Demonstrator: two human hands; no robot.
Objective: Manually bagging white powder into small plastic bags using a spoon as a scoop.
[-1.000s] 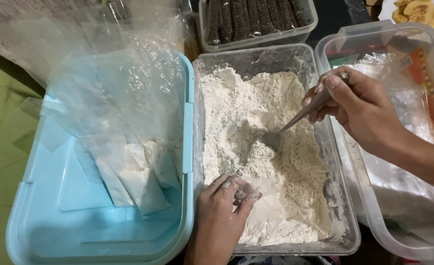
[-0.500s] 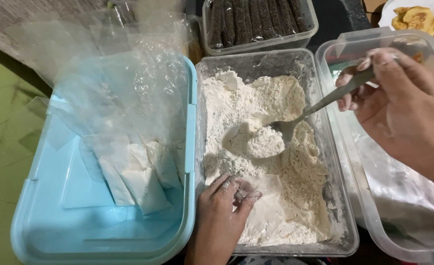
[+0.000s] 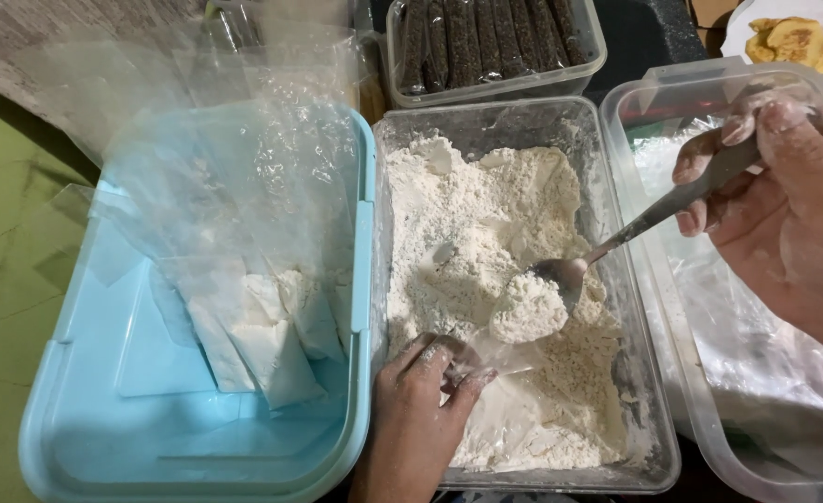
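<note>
At frame centre, the right hand (image 3: pixel 793 214) grips a metal spoon (image 3: pixel 560 279) heaped with white flour over the clear plastic flour tub (image 3: pixel 654 410); the left hand (image 3: pixel 421 410) pinches open a small clear plastic bag (image 3: pixel 500 359). Best keep the spoon level and the bag mouth wide.

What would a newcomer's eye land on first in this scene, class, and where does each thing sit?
First, the clear tub of white flour at centre, where the right hand lifts a heaped spoon and the left hand holds a small clear bag open. To the left, a light blue tub holds flour-filled bags.
</note>
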